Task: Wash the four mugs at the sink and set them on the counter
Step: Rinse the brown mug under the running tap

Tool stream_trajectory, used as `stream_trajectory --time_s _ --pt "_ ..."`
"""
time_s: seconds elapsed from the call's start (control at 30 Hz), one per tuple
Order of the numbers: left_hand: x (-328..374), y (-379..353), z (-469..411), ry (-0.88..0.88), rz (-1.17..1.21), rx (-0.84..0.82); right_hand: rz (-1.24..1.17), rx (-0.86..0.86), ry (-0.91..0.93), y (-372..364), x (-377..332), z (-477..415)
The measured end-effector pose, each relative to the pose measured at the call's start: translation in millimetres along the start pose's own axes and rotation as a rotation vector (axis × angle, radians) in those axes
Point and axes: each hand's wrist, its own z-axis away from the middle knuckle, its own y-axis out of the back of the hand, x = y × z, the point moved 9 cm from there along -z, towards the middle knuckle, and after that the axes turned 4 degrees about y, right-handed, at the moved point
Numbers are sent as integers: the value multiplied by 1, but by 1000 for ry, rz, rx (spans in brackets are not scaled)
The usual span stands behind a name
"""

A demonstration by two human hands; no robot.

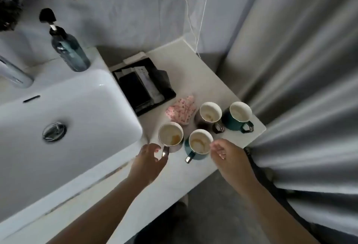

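Four mugs with white, stained insides stand on the pale counter [193, 81] right of the sink [81, 108]. At the front are a mauve mug [170, 136] and a dark green mug [199, 144]. Behind them stand a brown mug [210, 116] and a second green mug [240, 116]. My left hand [150, 158] is at the mauve mug's silver handle [165, 152], thumb and fingers spread either side of it without gripping. My right hand [226, 156] hovers by the front green mug's rim, fingers loosely curled, holding nothing.
A pink speckled cloth [181, 111] lies behind the front mugs. A black tray [143, 86] with a phone and packets sits beside the sink. A soap pump bottle [67, 48] and the tap [15, 75] stand behind the basin. A grey curtain [302, 88] hangs along the counter's right edge.
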Motion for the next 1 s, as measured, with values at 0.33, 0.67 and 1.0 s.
stream_trajectory --time_s 0.33,0.67,1.0 --pt "-11 -23 -20 219 198 -71 2 -145 110 -5 -9 -64" --pt "-16 -25 -11 309 478 -57 18 -245 192 -24 -26 -90" --pt "8 33 28 226 580 29 -62 -330 264 -45 -82 -112"
